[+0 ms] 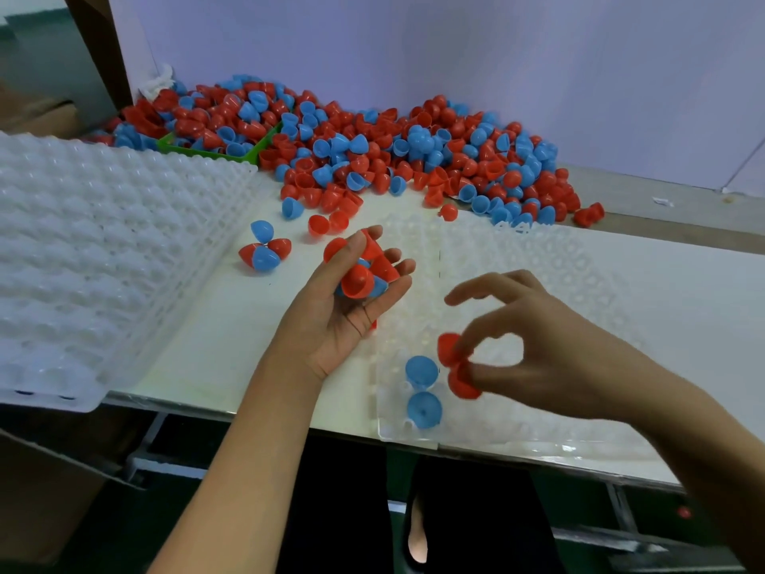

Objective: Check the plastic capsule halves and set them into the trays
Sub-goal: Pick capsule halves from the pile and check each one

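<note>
A: Your left hand (352, 292) cups glossy red and blue capsule halves (364, 271), fingers curled round them; your right hand (534, 345) pinches a joined red pair (455, 366) over the clear dimpled tray (517, 416).

B: Two blue domes (422, 391) sit at the tray's near edge, at seven o'clock; the pile (393, 151) lies at twelve on the white table (215, 350); stacked trays (103, 263) at nine.

Pile of capsule halves (372, 147): behind both trays.
Stacked trays (103, 263): far left.
Near tray (538, 283): front right, two halves (422, 391) in it.
</note>
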